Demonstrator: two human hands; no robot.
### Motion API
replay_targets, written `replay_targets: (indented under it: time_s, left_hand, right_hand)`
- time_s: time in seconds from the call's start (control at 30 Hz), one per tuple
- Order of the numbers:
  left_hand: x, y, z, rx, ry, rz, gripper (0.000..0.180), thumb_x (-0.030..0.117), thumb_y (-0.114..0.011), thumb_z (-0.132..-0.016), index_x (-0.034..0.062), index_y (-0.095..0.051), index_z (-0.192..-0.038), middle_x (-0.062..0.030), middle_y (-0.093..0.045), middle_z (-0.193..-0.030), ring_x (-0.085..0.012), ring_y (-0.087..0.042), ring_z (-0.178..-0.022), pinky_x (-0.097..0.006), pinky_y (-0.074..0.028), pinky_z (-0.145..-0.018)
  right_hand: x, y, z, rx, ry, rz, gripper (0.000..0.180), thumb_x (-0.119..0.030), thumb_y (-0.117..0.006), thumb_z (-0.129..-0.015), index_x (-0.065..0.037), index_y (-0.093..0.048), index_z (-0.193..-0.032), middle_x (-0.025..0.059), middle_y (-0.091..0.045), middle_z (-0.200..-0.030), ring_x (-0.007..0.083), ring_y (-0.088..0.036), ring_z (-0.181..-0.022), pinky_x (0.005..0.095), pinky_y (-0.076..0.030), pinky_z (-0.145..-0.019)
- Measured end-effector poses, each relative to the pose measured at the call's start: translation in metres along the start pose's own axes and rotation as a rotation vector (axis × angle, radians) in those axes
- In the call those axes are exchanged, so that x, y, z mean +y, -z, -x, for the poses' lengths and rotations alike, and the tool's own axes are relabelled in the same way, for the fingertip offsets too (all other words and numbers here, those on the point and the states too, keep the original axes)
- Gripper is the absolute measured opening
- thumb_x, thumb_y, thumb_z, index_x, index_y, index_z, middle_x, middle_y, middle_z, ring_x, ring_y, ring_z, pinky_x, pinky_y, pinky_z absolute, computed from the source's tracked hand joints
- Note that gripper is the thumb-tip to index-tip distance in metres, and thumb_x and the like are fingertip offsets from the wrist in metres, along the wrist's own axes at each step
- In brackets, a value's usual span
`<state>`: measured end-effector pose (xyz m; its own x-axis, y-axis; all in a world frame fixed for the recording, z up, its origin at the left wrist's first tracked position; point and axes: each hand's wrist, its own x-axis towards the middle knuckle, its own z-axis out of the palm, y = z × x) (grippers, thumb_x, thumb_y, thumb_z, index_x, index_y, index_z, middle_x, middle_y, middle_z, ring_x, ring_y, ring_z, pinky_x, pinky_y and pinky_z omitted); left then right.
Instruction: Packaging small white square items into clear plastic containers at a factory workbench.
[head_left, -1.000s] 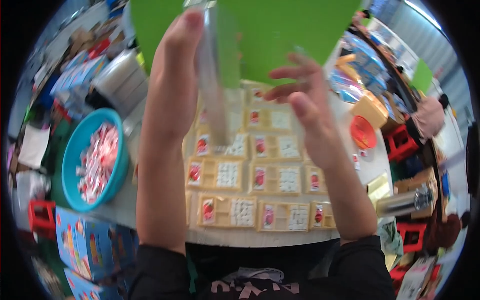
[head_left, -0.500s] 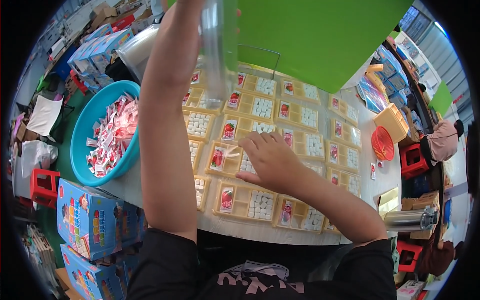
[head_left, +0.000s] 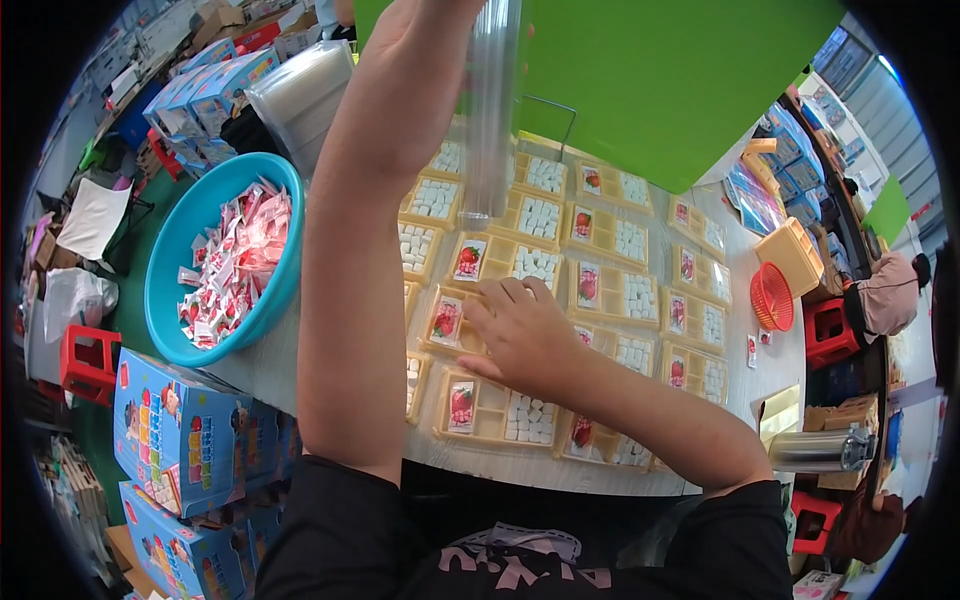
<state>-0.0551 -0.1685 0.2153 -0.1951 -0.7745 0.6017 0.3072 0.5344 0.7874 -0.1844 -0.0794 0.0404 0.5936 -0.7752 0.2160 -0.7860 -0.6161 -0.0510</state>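
Observation:
My left hand (head_left: 432, 25) is raised at the top edge, its fingers mostly out of sight. It grips a stack of clear plastic lids (head_left: 490, 120), seen edge-on and hanging over the trays. Lower down, my right hand (head_left: 528, 338) lies over a cream plastic tray (head_left: 470, 345), thumb and fingers apart and slightly bent, fingertips at the tray. Whether a lid lies under that palm is hidden. Several similar trays (head_left: 445, 425) stand in rows, each holding a strawberry-printed sachet (head_left: 461, 407) and white marshmallow-like pieces (head_left: 530, 418).
To the left stands a blue basin (head_left: 165, 325) full of small sachets, with blue printed boxes (head_left: 175, 425) below it. A green board (head_left: 680, 80) rises behind the trays. On the right are a red basket (head_left: 770, 297) and a metal flask (head_left: 820, 450).
The view has shifted, moving the trays rightward in the picture. My left hand with the lid stack has moved right. My right hand sits slightly lower and stays over a tray.

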Motion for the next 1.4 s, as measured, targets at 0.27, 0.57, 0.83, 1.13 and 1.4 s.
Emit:
replay_targets:
  time_s: [0.27,0.57,0.83,1.13,1.4]
  left_hand:
    - [-0.03,0.017,-0.011,-0.139,0.058,-0.032,0.063,0.057,-0.043,-0.096,0.0022,-0.056,-0.123,-0.0098,-0.066,-0.107,-0.0169,-0.064,-0.09,-0.031,-0.051,-0.083]
    - [-0.026,-0.02,0.007,-0.204,0.04,-0.089,0.054,0.052,-0.04,-0.1,0.0046,-0.052,-0.124,-0.006,-0.06,-0.109,-0.0136,-0.057,-0.099,-0.029,-0.045,-0.088]
    - [-0.018,-0.068,0.031,-0.29,-0.031,0.086,0.058,0.051,-0.052,-0.096,-0.0022,-0.048,-0.119,-0.0078,-0.055,-0.104,-0.0134,-0.051,-0.098,-0.028,-0.041,-0.089]
    - [-0.028,-0.063,0.033,-0.337,-0.002,0.002,0.061,0.056,-0.044,-0.097,0.0042,-0.045,-0.128,-0.0097,-0.059,-0.112,-0.0188,-0.059,-0.093,-0.033,-0.046,-0.08]
    - [-0.03,-0.07,0.036,-0.327,0.017,-0.036,0.062,0.057,-0.044,-0.095,0.0042,-0.047,-0.127,-0.0078,-0.059,-0.106,-0.0182,-0.058,-0.09,-0.033,-0.046,-0.079]
  right_hand:
    - [0.004,0.011,-0.004,-0.017,-0.004,-0.025,0.042,-0.042,-0.064,-0.086,-0.005,-0.059,-0.106,0.0146,-0.057,-0.11,0.0266,-0.056,-0.1,0.0389,-0.043,-0.086]
    - [0.048,0.128,0.015,0.433,-0.388,-0.758,0.033,-0.026,-0.055,-0.096,0.0,-0.052,-0.116,0.0134,-0.057,-0.107,0.0219,-0.056,-0.099,0.0325,-0.046,-0.086]
    - [0.048,0.138,0.021,0.702,-0.194,-0.686,0.072,-0.044,-0.061,-0.092,0.003,-0.031,-0.135,0.0217,-0.042,-0.13,0.0299,-0.052,-0.117,0.0398,-0.045,-0.094]
    - [0.042,0.146,0.032,0.573,-0.229,-0.937,0.067,-0.04,-0.064,-0.092,-0.001,-0.026,-0.131,0.0215,-0.044,-0.126,0.0277,-0.056,-0.113,0.0403,-0.045,-0.097]
    - [0.044,0.141,0.037,0.606,-0.216,-0.911,0.07,-0.044,-0.06,-0.094,0.002,-0.025,-0.132,0.0216,-0.042,-0.126,0.0292,-0.055,-0.115,0.0407,-0.046,-0.097]
